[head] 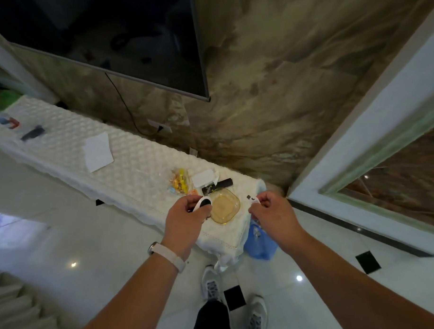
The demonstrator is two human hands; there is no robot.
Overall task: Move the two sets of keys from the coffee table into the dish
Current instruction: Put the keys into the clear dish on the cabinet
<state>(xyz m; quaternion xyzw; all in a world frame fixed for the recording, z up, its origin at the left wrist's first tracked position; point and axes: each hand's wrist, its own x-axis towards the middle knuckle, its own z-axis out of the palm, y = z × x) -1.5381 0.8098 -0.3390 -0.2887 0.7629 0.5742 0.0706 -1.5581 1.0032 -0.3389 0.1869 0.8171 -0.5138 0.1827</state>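
Note:
An amber glass dish [224, 206] sits empty near the right end of a long cabinet covered with a white quilted cloth [127, 157]. My left hand [186, 219] hovers just left of the dish, shut on a key set with a black and white fob [203, 203]. My right hand [271, 211] hangs just right of the dish, shut on a second key set [253, 199] with a white tag showing above the fingers. Both hands are level with the dish's rim, on either side of it.
Behind the dish lie a black remote [219, 185], a white box [203, 177] and a bag of coloured sweets [179, 181]. A white paper [98, 151] lies further left. A blue container [259, 241] stands on the floor by the cabinet's end. A TV [103, 33] hangs above.

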